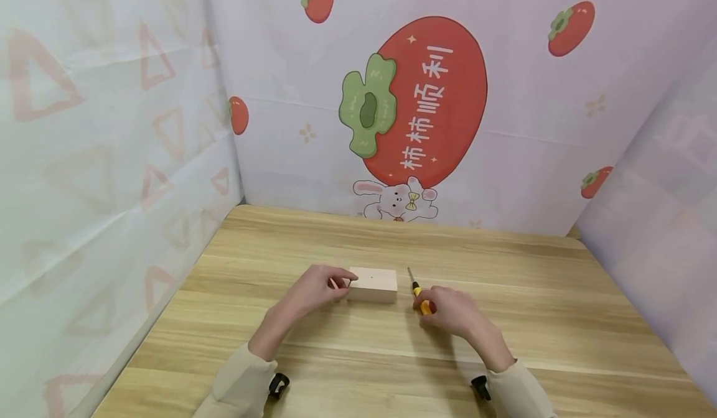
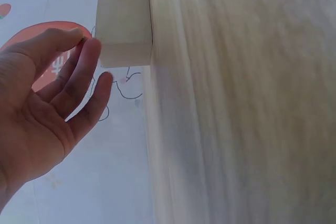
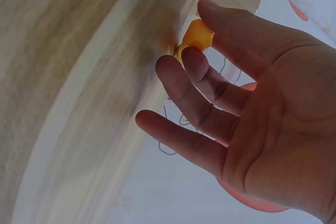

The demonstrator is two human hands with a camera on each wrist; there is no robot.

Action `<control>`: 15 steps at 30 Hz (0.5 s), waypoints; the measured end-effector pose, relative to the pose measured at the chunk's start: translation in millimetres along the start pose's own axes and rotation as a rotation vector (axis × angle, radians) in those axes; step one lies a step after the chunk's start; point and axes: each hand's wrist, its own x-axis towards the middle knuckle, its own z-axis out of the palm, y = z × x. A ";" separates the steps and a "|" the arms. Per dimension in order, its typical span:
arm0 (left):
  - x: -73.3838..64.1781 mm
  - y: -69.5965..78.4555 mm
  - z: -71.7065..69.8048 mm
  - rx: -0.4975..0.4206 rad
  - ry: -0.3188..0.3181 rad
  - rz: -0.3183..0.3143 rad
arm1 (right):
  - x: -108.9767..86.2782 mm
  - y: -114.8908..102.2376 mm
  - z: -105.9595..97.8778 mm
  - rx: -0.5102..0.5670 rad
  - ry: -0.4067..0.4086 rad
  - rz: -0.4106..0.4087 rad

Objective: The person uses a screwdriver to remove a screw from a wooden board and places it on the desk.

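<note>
A pale wooden block (image 1: 374, 285) lies on the table with a small dark hole in its top. At its left end is my left hand (image 1: 325, 283), thumb and index finger pinching a small dark thing that looks like a screw (image 2: 83, 39); most of it is hidden by the fingertips. To the block's right, my right hand (image 1: 450, 309) holds a screwdriver (image 1: 416, 288) by its yellow and black handle, its metal shaft pointing away from me. In the right wrist view, the thumb and first fingers are at the yellow handle (image 3: 197, 34), while the little finger stays extended.
The wood-grain table (image 1: 358, 356) reaches back to a printed cloth (image 1: 280, 157) with persimmon and rabbit pictures. Cloth walls (image 1: 112, 175) also stand at the left and right sides. Black straps (image 1: 278, 385) circle both sleeves near the wrists.
</note>
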 end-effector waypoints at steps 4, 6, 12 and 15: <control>-5.5 -1.0 -1.3 -0.037 -0.075 -0.048 | -1.2 -1.3 -0.4 0.004 -0.006 0.001; -7.9 -2.2 -1.4 -0.037 -0.105 -0.061 | -1.2 -1.6 -0.1 0.005 -0.009 0.002; -13.1 -7.5 0.5 -0.082 -0.189 -0.091 | -1.2 -2.5 0.0 0.010 -0.025 -0.007; -13.9 -10.1 2.8 -0.127 -0.211 -0.107 | -1.9 -3.3 -0.8 0.006 -0.029 -0.013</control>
